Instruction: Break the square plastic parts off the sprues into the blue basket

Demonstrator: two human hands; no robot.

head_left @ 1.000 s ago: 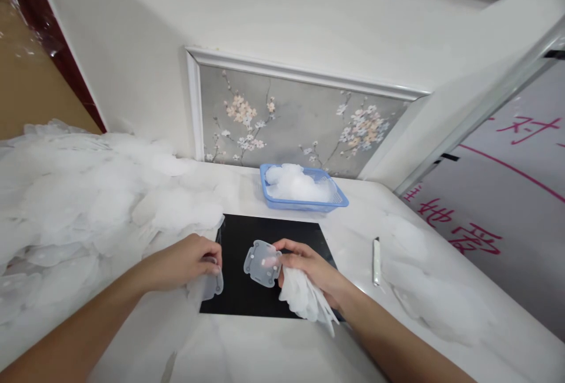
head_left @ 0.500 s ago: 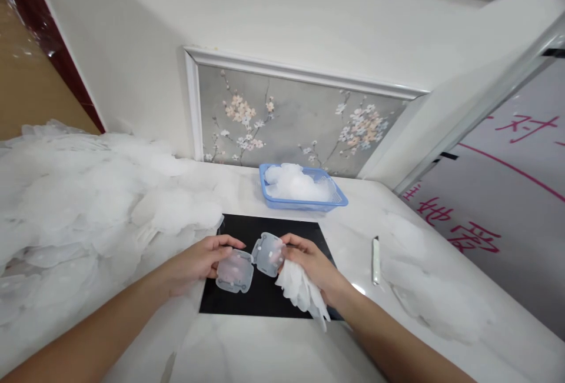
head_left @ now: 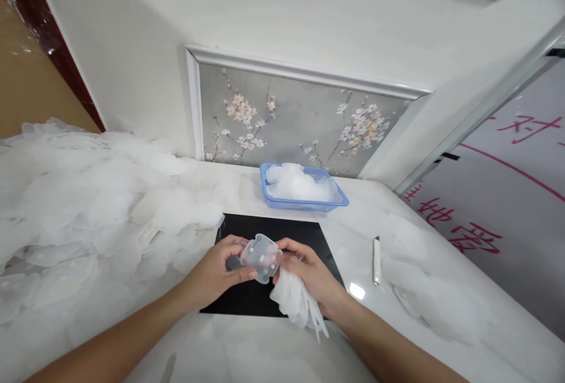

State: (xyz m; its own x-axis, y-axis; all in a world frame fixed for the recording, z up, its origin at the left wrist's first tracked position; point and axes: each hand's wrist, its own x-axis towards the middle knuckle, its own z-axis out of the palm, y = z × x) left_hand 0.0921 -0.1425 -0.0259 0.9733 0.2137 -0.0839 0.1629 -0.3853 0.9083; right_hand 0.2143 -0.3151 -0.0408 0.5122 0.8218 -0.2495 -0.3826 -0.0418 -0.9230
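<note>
Two thin translucent plastic pieces (head_left: 262,256), with rounded notched outlines and small white dots, overlap between my hands. My left hand (head_left: 216,274) is closed on the left side of the overlapping pieces, its thumb along the lower edge. At their right edge, my right hand (head_left: 311,274) pinches the front piece. That same hand also keeps a fanned bunch of similar white plastic pieces (head_left: 298,300) hanging under its palm. A black mat (head_left: 282,227) lies below both hands. Part of the rear piece is hidden behind the front one.
A large heap of translucent pieces (head_left: 88,195) covers the left of the white table (head_left: 229,347). Behind the mat stands a blue basket (head_left: 304,203) with more inside. A utility knife (head_left: 376,260) lies to the right, near a clear plastic bag-like pile (head_left: 432,295).
The two pieces were side by side, one in each hand; now they overlap. My left hand has moved right and turned, and the bunch in my right hand has dipped slightly.
</note>
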